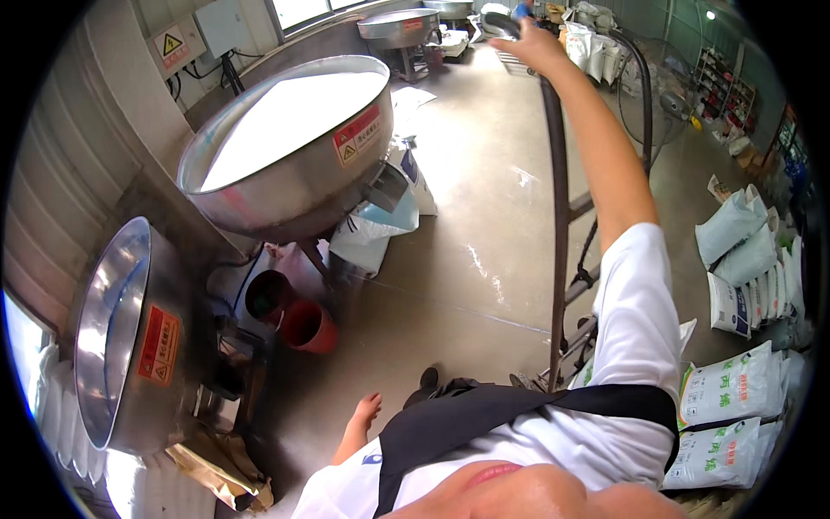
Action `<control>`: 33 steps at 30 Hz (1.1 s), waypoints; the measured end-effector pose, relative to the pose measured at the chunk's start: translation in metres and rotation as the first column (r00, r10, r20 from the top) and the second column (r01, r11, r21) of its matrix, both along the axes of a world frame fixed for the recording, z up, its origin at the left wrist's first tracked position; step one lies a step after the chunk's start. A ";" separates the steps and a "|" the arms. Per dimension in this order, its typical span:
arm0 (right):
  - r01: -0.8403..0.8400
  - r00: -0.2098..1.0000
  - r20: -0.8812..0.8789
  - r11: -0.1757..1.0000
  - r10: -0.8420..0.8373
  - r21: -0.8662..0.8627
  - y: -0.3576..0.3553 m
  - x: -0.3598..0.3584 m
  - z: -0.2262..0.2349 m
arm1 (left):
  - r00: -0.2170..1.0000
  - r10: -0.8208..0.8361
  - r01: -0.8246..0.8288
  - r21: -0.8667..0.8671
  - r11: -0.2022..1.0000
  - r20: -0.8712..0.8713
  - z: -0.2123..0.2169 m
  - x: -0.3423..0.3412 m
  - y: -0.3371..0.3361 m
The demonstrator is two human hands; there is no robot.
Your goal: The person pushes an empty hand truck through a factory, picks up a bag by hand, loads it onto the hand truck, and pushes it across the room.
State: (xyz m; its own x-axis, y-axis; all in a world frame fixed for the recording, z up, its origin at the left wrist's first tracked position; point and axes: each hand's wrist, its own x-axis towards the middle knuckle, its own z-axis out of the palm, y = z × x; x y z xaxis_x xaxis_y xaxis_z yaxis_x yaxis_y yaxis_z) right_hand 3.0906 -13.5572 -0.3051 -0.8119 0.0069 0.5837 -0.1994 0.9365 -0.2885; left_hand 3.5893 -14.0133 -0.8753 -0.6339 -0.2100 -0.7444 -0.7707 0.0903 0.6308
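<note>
The cart handle (pixel 506 24) is being gripped by the closed right hand (pixel 536 45) at arm's length, nothing yet being moved, while the left hand (pixel 368 406) is being hung open, empty.

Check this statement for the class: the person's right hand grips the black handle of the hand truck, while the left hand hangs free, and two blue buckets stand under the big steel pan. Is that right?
Not quite. The head view shows the two buckets under the big steel pan are red, not blue. The rest holds: the right hand grips the black handle of the hand truck, and the left hand hangs free.
</note>
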 end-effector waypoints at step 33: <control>-0.034 0.939 -0.343 0.999 0.037 0.013 -0.152 0.271 0.037 | -0.319 -0.199 0.263 -0.289 0.921 -0.927 0.587 -0.283 0.177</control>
